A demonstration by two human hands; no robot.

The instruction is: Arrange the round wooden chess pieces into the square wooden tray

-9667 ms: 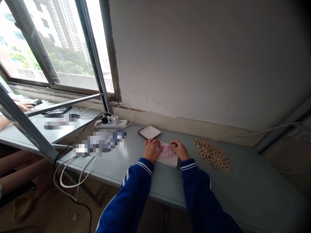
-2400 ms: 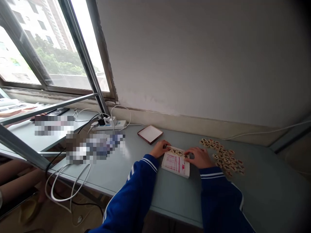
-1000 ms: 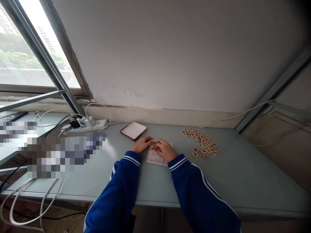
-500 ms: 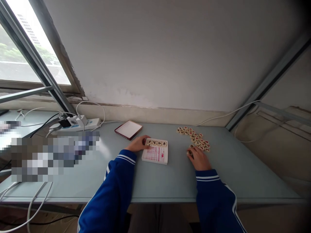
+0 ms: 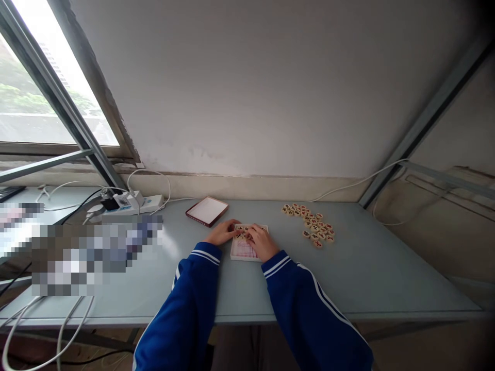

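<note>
A small white box [image 5: 243,251] with red print lies on the grey-blue table [image 5: 348,278] in front of me, with a row of round wooden chess pieces [image 5: 240,229] along its far edge. My left hand [image 5: 223,232] rests against the box's left far corner, fingers curled on its edge. My right hand [image 5: 261,241] lies over the box, fingertips pressed together on a piece in it. A loose heap of pieces [image 5: 310,223] lies to the right.
The box's dark-red lid [image 5: 207,211] lies upturned behind my left hand. A white power strip [image 5: 129,203] with plugs and cables sits by the window at the left. A white cable [image 5: 348,186] runs along the wall. A second table stands at the far left.
Half a second ago my right hand was at the heap of pieces on the right; it has come back over the box. My left hand has stayed at the box's corner.
</note>
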